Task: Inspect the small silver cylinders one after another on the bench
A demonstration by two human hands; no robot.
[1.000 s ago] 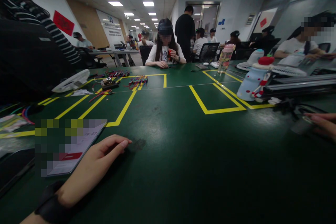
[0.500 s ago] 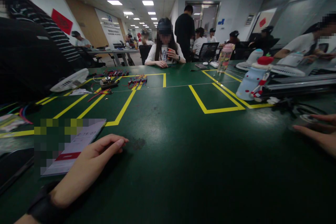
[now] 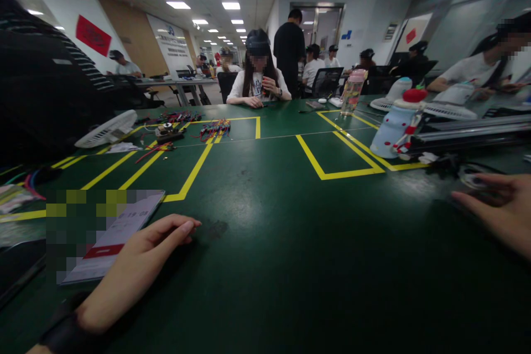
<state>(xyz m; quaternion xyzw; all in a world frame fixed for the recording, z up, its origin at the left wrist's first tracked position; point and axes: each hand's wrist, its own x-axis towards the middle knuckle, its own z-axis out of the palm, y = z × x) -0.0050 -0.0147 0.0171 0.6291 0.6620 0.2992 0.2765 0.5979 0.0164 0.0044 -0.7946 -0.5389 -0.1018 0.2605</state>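
A: Where's the round thing (image 3: 469,180)?

B: Nearer us than the blue bottle (image 3: 385,131) & off to its right — pale rim shows, rest is blurred or behind fingers

A: R hand (image 3: 508,204) got it?

B: Thumb & fingers part open, spread about it, but can't tell if they're gripping

A: How'll it handle?

B: Prob light & stiff, maybe slippery if it's smooth metal or plastic — only a guess. I'd pinch it by opposite sides, thumb vs fingers

A: Next to it?

B: Black cables (image 3: 448,167), right of the bottle & nearer us, on the green table (image 3: 298,265)

A: & L hand (image 3: 166,240)?

B: Well left of the bottle, nearer us, loosely curled, nothing seen in it; lit device (image 3: 97,270) just beside that forearm

A: Beyond the bottle?

B: Pink-capped bottle (image 3: 352,94), bit left, then a co-worker (image 3: 258,83) across the table, further left
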